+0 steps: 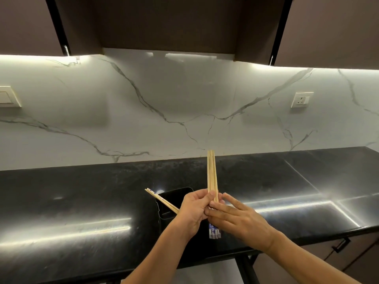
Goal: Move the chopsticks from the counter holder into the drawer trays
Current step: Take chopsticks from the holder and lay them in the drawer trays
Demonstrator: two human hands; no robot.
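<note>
A bundle of several wooden chopsticks (211, 175) stands upright in front of me, its blue-patterned lower ends showing below my hands. My left hand (192, 212) is closed around the middle of the bundle. My right hand (240, 216) meets it from the right, fingertips pinching the same bundle. A black rectangular holder (176, 194) sits on the black counter just behind my hands. A pair of chopsticks (162, 200) leans out of the holder toward the upper left. No drawer or tray is in view.
The glossy black counter (82, 201) runs the full width, backed by a white marble wall with a socket (299, 99) at right and a switch plate (9, 97) at left. Dark cabinets hang overhead. A lower cabinet handle (340, 244) shows at bottom right.
</note>
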